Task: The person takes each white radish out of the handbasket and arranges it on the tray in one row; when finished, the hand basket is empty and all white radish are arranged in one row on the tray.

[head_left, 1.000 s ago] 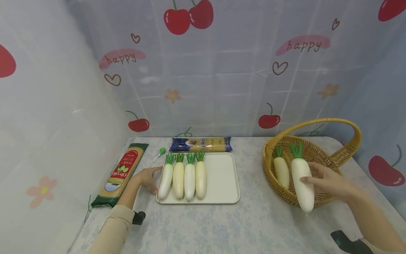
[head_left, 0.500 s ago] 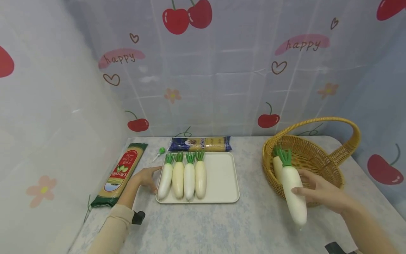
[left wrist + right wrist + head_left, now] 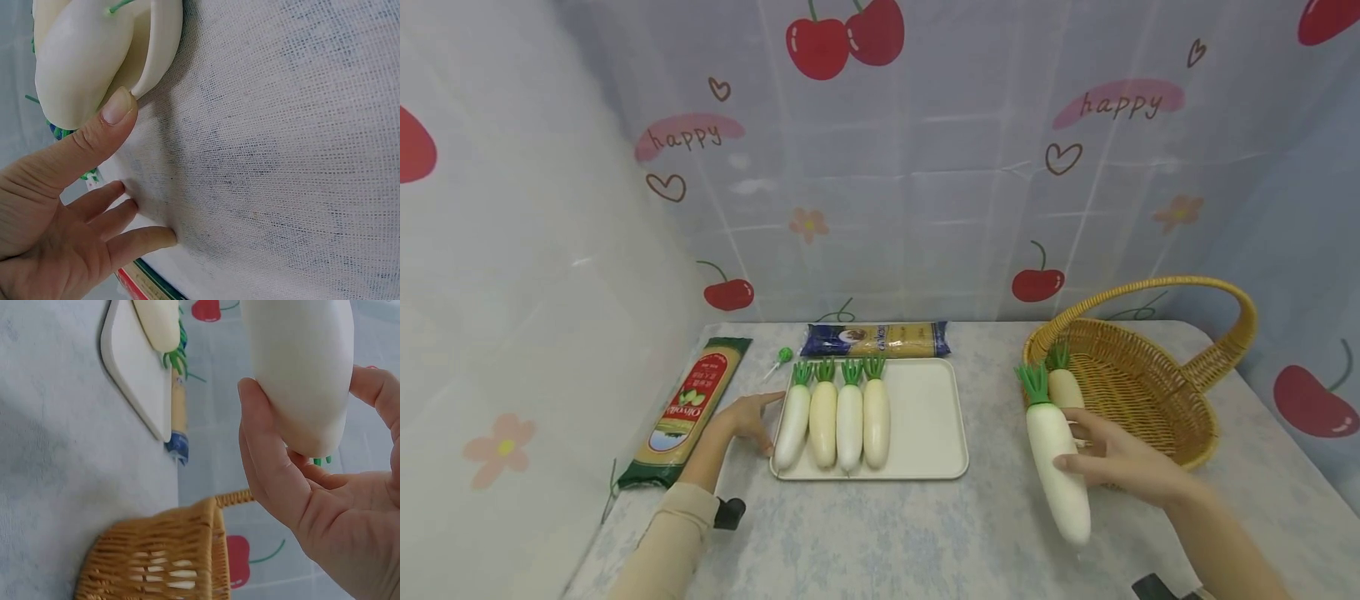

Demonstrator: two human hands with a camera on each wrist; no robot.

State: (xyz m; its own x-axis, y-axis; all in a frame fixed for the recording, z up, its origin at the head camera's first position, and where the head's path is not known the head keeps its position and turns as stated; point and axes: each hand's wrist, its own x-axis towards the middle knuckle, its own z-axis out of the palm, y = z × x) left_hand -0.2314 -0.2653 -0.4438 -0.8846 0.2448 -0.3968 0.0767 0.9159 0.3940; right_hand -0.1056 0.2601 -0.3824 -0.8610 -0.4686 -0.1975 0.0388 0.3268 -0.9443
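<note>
A white radish (image 3: pixel 1058 471) with a green leafy top is gripped between the thumb and fingers of my right hand (image 3: pixel 1116 462), tilted in front of the basket's left side. In the right wrist view the fingers curl round the radish (image 3: pixel 300 369). A creamier radish (image 3: pixel 1065 390) lies in the wicker basket (image 3: pixel 1138 375), partly hidden behind the held one. Several radishes (image 3: pixel 849 429) lie side by side on the left part of a white tray (image 3: pixel 928 421). My left hand (image 3: pixel 747 419) is spread at the tray's left edge, its thumb (image 3: pixel 119 109) right at the rim.
The basket's tall handle (image 3: pixel 1150 283) arches over it at the right. A blue and gold packet (image 3: pixel 876 340) lies behind the tray. Left of my left hand is a green and red packet (image 3: pixel 688 408), with a green lollipop (image 3: pixel 784 356) near the tray's back corner.
My right hand has carried the white radish leftward and toward me, from over the basket to beside its front left rim. The left hand stays at the tray.
</note>
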